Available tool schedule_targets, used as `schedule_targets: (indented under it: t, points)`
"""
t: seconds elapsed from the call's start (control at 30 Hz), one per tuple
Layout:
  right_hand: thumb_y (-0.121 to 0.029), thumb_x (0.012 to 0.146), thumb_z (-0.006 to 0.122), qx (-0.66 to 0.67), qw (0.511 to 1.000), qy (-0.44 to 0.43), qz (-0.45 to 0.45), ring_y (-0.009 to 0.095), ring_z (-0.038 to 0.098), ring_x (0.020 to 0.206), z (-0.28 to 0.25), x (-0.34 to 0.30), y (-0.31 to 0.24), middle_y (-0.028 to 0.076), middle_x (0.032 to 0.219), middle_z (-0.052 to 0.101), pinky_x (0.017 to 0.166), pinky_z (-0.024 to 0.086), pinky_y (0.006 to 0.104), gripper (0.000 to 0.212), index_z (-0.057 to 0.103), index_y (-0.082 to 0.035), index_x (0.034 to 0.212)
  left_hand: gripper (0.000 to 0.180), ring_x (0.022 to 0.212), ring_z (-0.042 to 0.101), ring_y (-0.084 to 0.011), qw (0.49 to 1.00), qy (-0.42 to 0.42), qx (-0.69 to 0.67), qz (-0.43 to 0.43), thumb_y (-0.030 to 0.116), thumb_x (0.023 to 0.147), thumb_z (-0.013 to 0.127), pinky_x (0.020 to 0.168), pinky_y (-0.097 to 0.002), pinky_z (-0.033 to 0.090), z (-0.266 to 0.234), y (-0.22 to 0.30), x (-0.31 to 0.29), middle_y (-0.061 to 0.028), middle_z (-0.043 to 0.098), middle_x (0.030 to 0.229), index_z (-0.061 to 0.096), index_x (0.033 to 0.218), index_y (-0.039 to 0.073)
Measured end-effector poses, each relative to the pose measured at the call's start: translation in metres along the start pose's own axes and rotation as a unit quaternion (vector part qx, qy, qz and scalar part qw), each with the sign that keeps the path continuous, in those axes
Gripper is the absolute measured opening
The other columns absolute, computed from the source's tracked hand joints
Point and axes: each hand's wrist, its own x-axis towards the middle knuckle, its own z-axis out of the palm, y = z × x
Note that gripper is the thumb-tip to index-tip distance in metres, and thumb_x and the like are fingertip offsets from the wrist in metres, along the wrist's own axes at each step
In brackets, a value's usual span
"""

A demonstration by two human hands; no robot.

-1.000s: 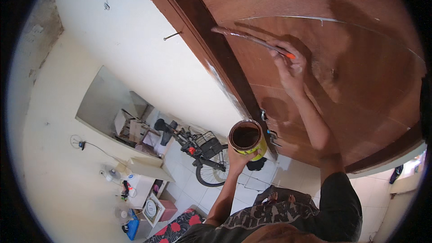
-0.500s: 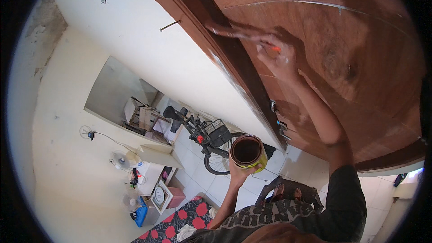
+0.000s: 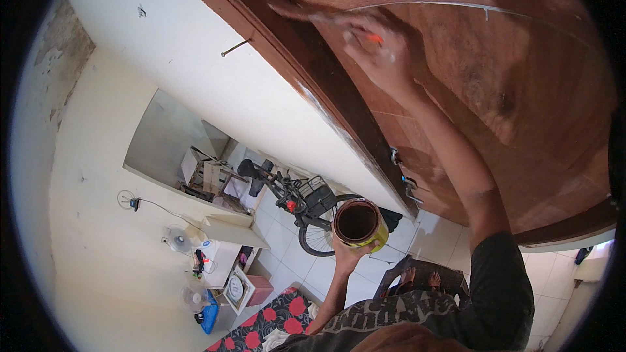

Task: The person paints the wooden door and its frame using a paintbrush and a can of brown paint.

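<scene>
My left hand [image 3: 350, 255] is wrapped round a yellow paint can [image 3: 377, 241] with brown paint coating its inside and rim. Raised high, my right hand [image 3: 385, 49] grips a slim paintbrush [image 3: 313, 16], smeared by motion. A bit of orange shows between the fingers. The brush's brown end lies against or just in front of the dark reddish-brown door frame [image 3: 306, 45]; contact is too blurred to tell. Beside it spreads a brown wooden door [image 3: 469, 85], on which my arm's shadow falls.
A long nail [image 3: 236, 47] sticks out beside the frame, near the white wall [image 3: 215, 85]. Metal door handles [image 3: 409, 186] sit lower down. My feet rest on a dark stool [image 3: 391, 277]. Below stand a bicycle [image 3: 313, 199], a red-flowered bed [image 3: 267, 319] and fans [image 3: 177, 240].
My right hand and the paintbrush have moved up and to the left along the frame. The paint can stays in my left hand, almost unmoved. The view has shifted slightly.
</scene>
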Motion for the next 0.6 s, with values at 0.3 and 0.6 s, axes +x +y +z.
schedule_targets:
  t: [0.3, 0.6]
  points:
    - [0.000, 0.081, 0.067, -0.055, 0.998, 0.025, -0.035, 0.013, 0.065, 0.094, -0.023, -0.005, -0.012, 0.006, 0.101, 0.070, 0.083, 0.051, 0.0259, 0.024, 0.070, -0.005, 0.105, 0.098, 0.118, 0.052, -0.0244, 1.000, -0.006, -0.009, -0.029, 0.019, 0.052, 0.094, 0.103, -0.0388, 0.040, -0.010, -0.004, -0.002, -0.0130, 0.053, 0.127, 0.039, 0.131, 0.001]
    - [-0.007, 0.079, 0.071, -0.020, 0.997, -0.022, 0.077, 0.022, 0.068, 0.087, -0.007, -0.049, 0.008, 0.010, 0.097, 0.070, 0.079, 0.052, 0.0311, 0.029, 0.066, -0.004, 0.107, 0.101, 0.119, 0.051, -0.0246, 0.999, -0.002, 0.021, -0.032, 0.021, 0.052, 0.095, 0.104, -0.0393, 0.040, -0.011, -0.016, -0.004, -0.0132, 0.051, 0.128, 0.037, 0.132, 0.001]
